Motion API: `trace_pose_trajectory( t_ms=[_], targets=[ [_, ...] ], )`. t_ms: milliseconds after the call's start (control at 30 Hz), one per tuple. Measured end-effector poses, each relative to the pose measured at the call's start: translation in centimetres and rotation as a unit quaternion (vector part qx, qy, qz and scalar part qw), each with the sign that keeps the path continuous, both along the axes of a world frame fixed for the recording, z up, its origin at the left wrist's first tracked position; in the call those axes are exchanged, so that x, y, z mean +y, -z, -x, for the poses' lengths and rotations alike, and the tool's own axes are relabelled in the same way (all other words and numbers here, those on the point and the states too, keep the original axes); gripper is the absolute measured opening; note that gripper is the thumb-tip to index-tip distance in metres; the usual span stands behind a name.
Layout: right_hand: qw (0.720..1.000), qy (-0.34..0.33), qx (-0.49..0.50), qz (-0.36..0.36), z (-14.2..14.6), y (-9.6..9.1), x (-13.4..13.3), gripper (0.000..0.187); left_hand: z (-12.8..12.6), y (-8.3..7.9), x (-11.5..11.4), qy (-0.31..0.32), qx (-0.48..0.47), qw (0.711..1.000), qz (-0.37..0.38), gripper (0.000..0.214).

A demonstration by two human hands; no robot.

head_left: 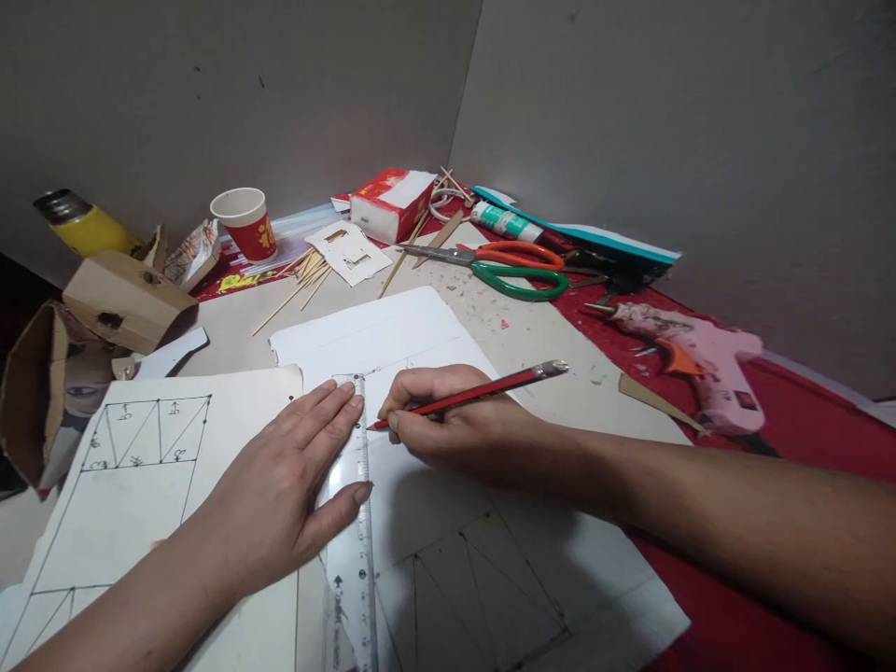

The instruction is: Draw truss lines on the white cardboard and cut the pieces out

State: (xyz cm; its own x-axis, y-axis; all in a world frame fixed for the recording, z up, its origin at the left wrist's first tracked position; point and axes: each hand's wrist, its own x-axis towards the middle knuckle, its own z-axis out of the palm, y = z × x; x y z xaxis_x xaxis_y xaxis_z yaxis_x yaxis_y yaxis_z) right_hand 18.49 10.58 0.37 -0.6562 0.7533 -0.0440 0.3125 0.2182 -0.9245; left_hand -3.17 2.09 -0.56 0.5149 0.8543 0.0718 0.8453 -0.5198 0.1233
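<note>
My left hand (301, 467) lies flat on a clear plastic ruler (364, 560), fingers stretched out, pressing it against a white sheet (434, 504). The fingertips are close to the ruler's far end. My right hand (448, 411) is closed around a red-and-black pencil (483, 387), whose tip meets the paper at the ruler's right edge. Pencil lines and slanted strokes mark the nearer part of this sheet. To the left, a second sheet (252, 420) carries a drawn frame with diagonals and handwritten marks, partly covered by my left forearm.
Behind the paper are scissors (490, 261), bamboo sticks (315, 271), a cut card (350, 254), a red paper cup (245, 224) and a tissue pack (392, 205). A pink glue gun (707, 364) lies at right. Cardboard pieces (130, 299) and a yellow bottle (88, 224) stand at left.
</note>
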Motion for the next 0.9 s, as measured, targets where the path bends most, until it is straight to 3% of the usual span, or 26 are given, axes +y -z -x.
trace_pose_trajectory(
  t_ms=[900],
  targets=[
    [0.999, -0.038, -0.012, -0.021, -0.07, -0.04, -0.11, 0.014, 0.12, 0.09, -0.12, 0.003, -0.004, 1.0, 0.008, 0.067]
  ],
)
